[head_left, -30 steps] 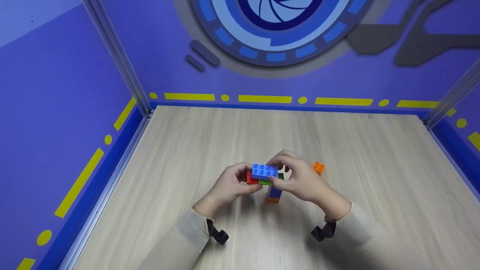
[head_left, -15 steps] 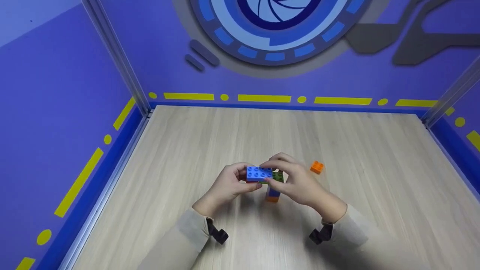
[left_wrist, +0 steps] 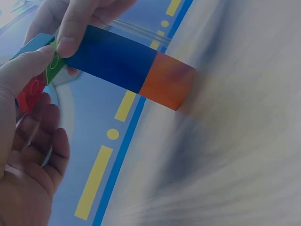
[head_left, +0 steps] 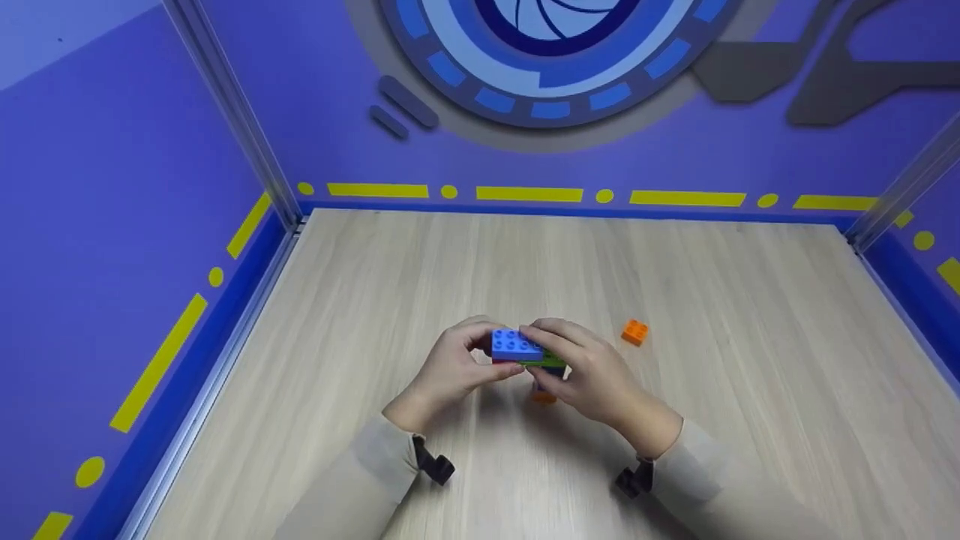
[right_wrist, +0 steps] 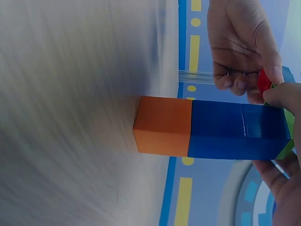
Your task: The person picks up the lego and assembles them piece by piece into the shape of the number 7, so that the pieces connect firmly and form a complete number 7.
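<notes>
A toy brick assembly is held above the middle of the table. On top sits a light blue eight-stud brick, over a red brick on the left and a green brick on the right. Beneath the green one runs a dark blue column ending in an orange brick. My left hand grips the red end, thumb at the near side. With thumb and fingers, my right hand pinches the right part, its fingertips over the light blue brick's right end.
Beyond my right hand, a loose orange four-stud brick lies on the wooden table. Blue-purple panels with yellow markings wall the left, back and right sides. A black strap piece sits at each wrist.
The light blue brick has shifted left and now lies over the red and green bricks. My right hand has moved slightly left and nearer, its fingers farther over the bricks.
</notes>
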`<action>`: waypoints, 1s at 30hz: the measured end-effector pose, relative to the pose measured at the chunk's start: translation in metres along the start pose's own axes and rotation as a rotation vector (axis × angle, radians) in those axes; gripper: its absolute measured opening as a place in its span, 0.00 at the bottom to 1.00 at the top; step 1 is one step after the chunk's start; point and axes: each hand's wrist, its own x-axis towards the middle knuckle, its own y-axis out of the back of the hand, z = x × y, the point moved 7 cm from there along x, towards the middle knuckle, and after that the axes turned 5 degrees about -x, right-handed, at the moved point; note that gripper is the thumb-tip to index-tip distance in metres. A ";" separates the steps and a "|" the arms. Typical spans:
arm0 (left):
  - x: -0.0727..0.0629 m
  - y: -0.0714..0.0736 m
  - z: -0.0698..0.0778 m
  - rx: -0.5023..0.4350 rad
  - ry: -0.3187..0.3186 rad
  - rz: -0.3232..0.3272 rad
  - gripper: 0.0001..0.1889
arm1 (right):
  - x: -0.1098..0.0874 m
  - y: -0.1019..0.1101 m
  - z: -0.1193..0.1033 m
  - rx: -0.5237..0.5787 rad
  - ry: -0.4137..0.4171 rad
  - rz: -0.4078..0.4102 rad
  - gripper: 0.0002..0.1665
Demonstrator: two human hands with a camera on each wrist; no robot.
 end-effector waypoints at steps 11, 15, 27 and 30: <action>-0.011 0.001 0.028 0.315 -0.464 0.065 0.26 | 0.000 0.002 -0.002 -0.081 0.084 0.061 0.39; -0.010 0.001 0.028 0.283 -0.468 0.053 0.25 | 0.000 0.002 -0.003 -0.090 0.100 0.070 0.40; -0.011 0.001 0.025 0.192 -0.394 0.041 0.25 | 0.000 0.003 -0.004 -0.085 0.121 0.076 0.41; -0.011 0.001 0.025 0.193 -0.403 0.038 0.25 | 0.000 0.004 -0.003 -0.083 0.123 0.074 0.40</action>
